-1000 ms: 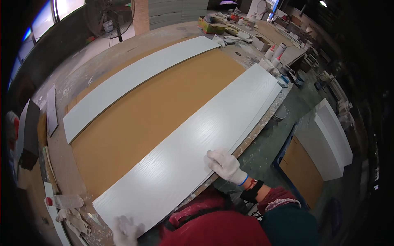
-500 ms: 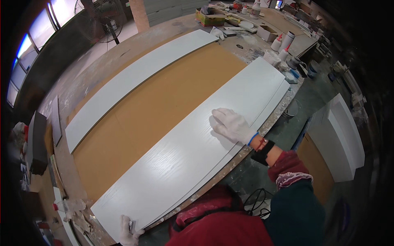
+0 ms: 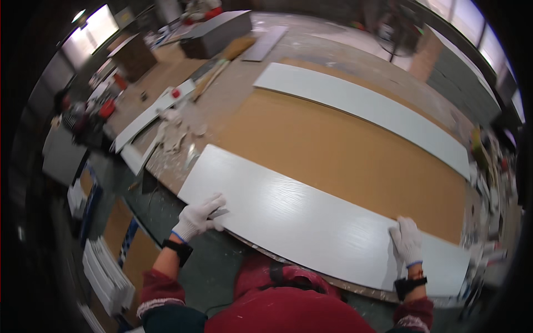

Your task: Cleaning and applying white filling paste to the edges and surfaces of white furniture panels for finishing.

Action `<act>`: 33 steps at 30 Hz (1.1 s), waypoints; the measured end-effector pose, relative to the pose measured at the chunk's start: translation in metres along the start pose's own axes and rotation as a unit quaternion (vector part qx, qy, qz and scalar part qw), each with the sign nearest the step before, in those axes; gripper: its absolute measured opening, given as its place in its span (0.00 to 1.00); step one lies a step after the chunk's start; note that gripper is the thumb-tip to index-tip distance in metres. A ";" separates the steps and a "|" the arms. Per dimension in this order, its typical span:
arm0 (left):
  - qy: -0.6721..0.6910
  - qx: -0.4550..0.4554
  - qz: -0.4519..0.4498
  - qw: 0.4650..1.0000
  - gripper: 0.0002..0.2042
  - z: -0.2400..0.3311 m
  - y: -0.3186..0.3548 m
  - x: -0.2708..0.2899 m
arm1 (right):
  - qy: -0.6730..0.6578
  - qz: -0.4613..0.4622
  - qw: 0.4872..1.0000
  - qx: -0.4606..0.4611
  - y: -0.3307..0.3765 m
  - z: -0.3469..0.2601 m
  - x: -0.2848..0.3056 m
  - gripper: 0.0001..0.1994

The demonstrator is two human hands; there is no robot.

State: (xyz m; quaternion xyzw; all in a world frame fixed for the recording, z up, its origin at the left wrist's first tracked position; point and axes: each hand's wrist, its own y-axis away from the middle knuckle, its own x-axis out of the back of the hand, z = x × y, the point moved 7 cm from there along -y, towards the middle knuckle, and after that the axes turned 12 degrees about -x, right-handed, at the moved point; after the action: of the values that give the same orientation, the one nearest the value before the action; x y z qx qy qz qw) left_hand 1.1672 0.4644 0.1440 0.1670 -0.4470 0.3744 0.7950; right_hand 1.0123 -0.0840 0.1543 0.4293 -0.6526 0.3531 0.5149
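Observation:
A long white panel point(image 3: 311, 222) lies along the near edge of a brown board point(image 3: 344, 150) on the workbench. My left hand point(image 3: 199, 217), in a white glove, grips the panel's near edge close to its left end, fingers on top. My right hand point(image 3: 407, 241), also gloved, lies flat, palm down, on the panel near its right end. A second long white panel point(image 3: 366, 108) lies along the board's far edge.
Scraps and white offcuts point(image 3: 166, 125) litter the bench's left end. A dark box point(image 3: 216, 33) and a plank stand at the back. White boards point(image 3: 102, 272) lean on the floor at my lower left. Clutter fills the bench's right end point(image 3: 488, 161).
The view has swung round, so the near panel now runs from the left to the lower right. My right hand slid toward the panel's right end; my left hand moved onto its near edge.

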 end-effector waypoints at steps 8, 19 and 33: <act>-0.005 0.028 -0.001 1.000 0.37 0.007 0.012 0.000 | 0.109 -0.022 0.992 0.056 -0.003 -0.009 -0.014 0.26; 0.677 0.084 0.204 0.702 0.25 0.045 -0.018 -0.028 | -0.377 -0.251 0.891 0.027 0.009 -0.321 -0.031 0.17; 0.439 -0.026 0.048 0.897 0.32 0.034 -0.052 -0.016 | -0.682 -0.165 0.669 -0.246 -0.019 -0.337 -0.051 0.12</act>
State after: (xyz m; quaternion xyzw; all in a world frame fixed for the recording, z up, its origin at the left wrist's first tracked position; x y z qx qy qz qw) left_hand 1.1810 0.4024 0.1527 -0.0566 -0.0694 0.4354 0.8958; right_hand 1.1599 0.2233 0.1795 0.5091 -0.8035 -0.3021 0.0630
